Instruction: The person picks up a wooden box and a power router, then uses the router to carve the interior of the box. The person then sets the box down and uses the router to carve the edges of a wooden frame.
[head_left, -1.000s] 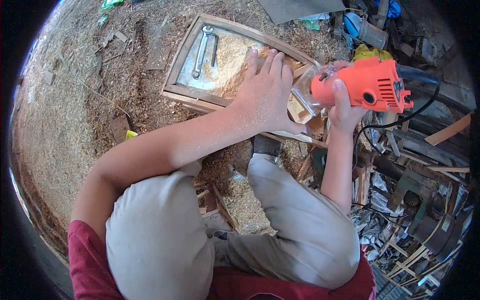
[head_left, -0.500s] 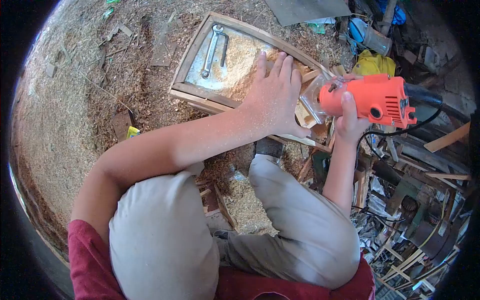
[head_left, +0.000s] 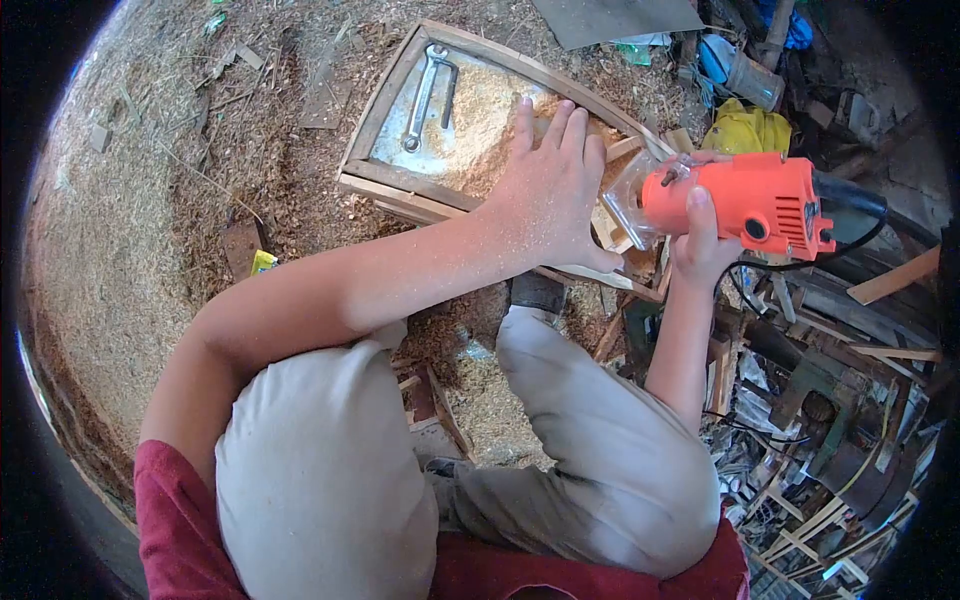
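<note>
My right hand (head_left: 700,235) is wrapped round an orange power tool (head_left: 740,205) with a clear plastic base, held sideways at the right end of a wood-framed tray (head_left: 387,103). The thumb lies on top of the tool's body. My left hand (head_left: 552,190) reaches across the tray with its fingers spread, over the sawdust, and holds nothing that I can see. Inside the tray's left part lie a combination wrench (head_left: 425,98) and a dark hex key (head_left: 449,97). A heap of sawdust (head_left: 487,115) lies beside them.
Shavings cover the ground (head_left: 170,180). A black cable (head_left: 850,243) runs from the tool. Behind it lies a yellow cloth or bag (head_left: 750,130). Wood scraps and machine parts (head_left: 815,410) crowd the right side. My bent knees (head_left: 330,440) are below the tray.
The orange tool in my right hand has shifted very slightly to the right. My left hand has stayed almost still.
</note>
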